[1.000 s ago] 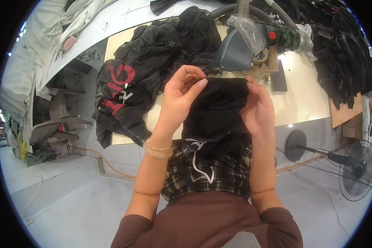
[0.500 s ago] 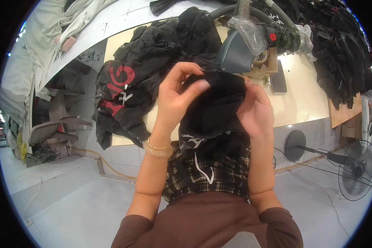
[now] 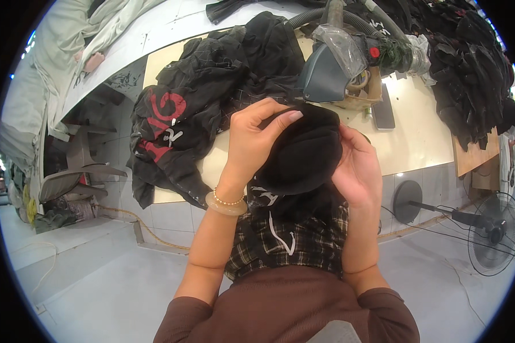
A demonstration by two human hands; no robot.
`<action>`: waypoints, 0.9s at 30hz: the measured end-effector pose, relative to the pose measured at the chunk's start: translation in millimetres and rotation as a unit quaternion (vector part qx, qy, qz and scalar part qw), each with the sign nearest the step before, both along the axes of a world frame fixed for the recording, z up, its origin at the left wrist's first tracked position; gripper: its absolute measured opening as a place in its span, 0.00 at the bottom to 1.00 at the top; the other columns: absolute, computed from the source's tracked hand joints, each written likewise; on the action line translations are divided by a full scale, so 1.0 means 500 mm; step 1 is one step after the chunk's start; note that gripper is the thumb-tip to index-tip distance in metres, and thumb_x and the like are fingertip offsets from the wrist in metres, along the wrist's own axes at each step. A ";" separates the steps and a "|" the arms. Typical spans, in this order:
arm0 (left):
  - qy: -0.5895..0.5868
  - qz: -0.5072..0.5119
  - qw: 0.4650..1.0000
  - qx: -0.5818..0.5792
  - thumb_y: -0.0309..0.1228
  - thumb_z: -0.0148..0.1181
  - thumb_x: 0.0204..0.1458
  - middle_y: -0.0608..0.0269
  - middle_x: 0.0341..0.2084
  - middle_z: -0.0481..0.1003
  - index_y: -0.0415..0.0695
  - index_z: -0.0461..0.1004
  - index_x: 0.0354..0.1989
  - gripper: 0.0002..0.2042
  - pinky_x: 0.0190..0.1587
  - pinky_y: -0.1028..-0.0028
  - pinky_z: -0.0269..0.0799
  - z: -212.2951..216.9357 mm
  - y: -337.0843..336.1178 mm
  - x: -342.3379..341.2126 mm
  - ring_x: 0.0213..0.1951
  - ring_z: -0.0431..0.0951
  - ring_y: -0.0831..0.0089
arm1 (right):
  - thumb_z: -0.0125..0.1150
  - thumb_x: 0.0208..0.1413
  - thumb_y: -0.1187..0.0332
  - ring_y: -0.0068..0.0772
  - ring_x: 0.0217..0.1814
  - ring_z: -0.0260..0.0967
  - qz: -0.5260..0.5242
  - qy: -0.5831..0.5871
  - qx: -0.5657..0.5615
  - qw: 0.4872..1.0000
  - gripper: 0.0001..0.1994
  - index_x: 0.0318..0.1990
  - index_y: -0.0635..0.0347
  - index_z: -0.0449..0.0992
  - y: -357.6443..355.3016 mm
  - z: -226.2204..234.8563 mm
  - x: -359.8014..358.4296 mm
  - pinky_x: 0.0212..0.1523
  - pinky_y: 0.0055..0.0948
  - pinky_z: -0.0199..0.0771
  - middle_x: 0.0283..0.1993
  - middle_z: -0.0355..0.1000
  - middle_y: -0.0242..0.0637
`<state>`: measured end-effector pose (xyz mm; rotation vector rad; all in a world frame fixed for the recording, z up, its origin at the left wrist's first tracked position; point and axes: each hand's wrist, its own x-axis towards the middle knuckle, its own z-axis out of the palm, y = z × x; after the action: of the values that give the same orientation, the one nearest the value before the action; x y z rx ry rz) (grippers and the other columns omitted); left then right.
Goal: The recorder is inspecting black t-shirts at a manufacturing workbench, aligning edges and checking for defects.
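Observation:
A black garment (image 3: 300, 151) with a white drawstring hangs over my lap, its upper part raised between my two hands. My left hand (image 3: 260, 134) pinches the cloth's upper left edge between thumb and fingers. On the other side my right hand (image 3: 357, 163) grips the right edge, with some fingertips hidden behind the fabric. The raised part bulges in a rounded fold. Just beyond it stands a dark blue-grey machine head (image 3: 328, 74) with a plastic bag over it and a red button on its side.
Black garments with red print (image 3: 171, 120) are heaped on the table (image 3: 409, 143) at left, and more dark clothes (image 3: 466, 86) lie at right. A phone (image 3: 383, 108) rests beside a small box. A fan (image 3: 495, 234) stands on the floor at right.
Both hands have come slightly lower and nearer to me. The held cloth has folded over into a rounder shape, and its far edge has dropped away from the machine head.

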<state>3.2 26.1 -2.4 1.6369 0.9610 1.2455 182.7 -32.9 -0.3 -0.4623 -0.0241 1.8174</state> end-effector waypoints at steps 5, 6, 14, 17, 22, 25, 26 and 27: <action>-0.004 0.013 1.000 -0.010 0.24 0.64 0.51 0.68 0.22 0.73 0.32 0.76 0.29 0.06 0.33 0.83 0.62 0.002 0.000 0.004 0.27 0.68 0.84 | 0.41 0.66 0.70 0.32 0.51 0.72 -0.005 0.018 -0.006 1.000 0.13 0.50 0.66 0.69 -0.003 0.011 -0.008 0.57 0.33 0.70 0.48 0.74 0.40; -0.003 0.017 1.000 -0.010 0.24 0.64 0.51 0.68 0.21 0.72 0.32 0.75 0.29 0.06 0.33 0.83 0.62 0.003 0.000 0.006 0.27 0.67 0.84 | 0.41 0.66 0.70 0.32 0.52 0.72 -0.005 0.021 -0.004 1.000 0.13 0.50 0.66 0.69 -0.003 0.012 -0.008 0.58 0.33 0.70 0.49 0.74 0.40; -0.007 0.027 1.000 0.011 0.23 0.64 0.51 0.70 0.20 0.69 0.32 0.74 0.27 0.07 0.30 0.82 0.60 0.010 0.002 0.014 0.26 0.65 0.84 | 0.41 0.66 0.70 0.33 0.53 0.72 -0.001 0.038 0.020 0.999 0.13 0.50 0.66 0.69 -0.007 0.009 -0.006 0.59 0.34 0.69 0.50 0.73 0.41; 0.001 0.027 0.999 0.021 0.23 0.64 0.51 0.70 0.19 0.69 0.32 0.74 0.27 0.07 0.30 0.82 0.59 0.012 0.003 0.015 0.25 0.64 0.84 | 0.41 0.66 0.70 0.33 0.54 0.71 -0.003 0.039 0.011 0.999 0.13 0.50 0.66 0.69 -0.010 0.019 -0.006 0.59 0.35 0.68 0.50 0.74 0.41; -0.010 0.031 0.999 0.002 0.23 0.64 0.51 0.69 0.19 0.69 0.32 0.75 0.27 0.07 0.30 0.82 0.60 0.016 0.001 0.010 0.25 0.65 0.84 | 0.41 0.66 0.69 0.34 0.54 0.71 -0.012 0.031 0.002 0.999 0.14 0.51 0.65 0.69 -0.010 0.005 -0.014 0.60 0.36 0.68 0.51 0.73 0.41; -0.001 0.034 0.999 0.007 0.23 0.64 0.50 0.68 0.19 0.69 0.32 0.75 0.28 0.06 0.30 0.82 0.60 0.018 0.002 0.012 0.25 0.65 0.83 | 0.41 0.66 0.69 0.34 0.53 0.71 -0.012 0.033 0.009 0.999 0.13 0.51 0.65 0.69 -0.011 0.010 -0.011 0.59 0.36 0.68 0.51 0.73 0.41; 0.006 0.031 0.999 0.020 0.23 0.64 0.50 0.69 0.19 0.70 0.32 0.75 0.28 0.06 0.30 0.82 0.60 0.017 0.003 0.016 0.25 0.65 0.83 | 0.41 0.66 0.69 0.34 0.53 0.71 -0.010 0.034 0.011 0.999 0.13 0.51 0.65 0.69 -0.011 0.013 -0.010 0.59 0.36 0.68 0.51 0.73 0.41; 0.012 0.028 0.999 0.033 0.23 0.64 0.50 0.69 0.19 0.70 0.32 0.75 0.28 0.07 0.30 0.82 0.60 0.016 0.005 0.017 0.25 0.66 0.83 | 0.41 0.66 0.69 0.33 0.53 0.71 -0.019 0.012 -0.003 1.000 0.13 0.51 0.65 0.70 -0.013 0.017 -0.008 0.59 0.35 0.68 0.51 0.73 0.41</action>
<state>11.8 28.4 5.7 1.6895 0.9967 1.3107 178.7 -39.4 8.4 -0.4411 0.0067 1.7859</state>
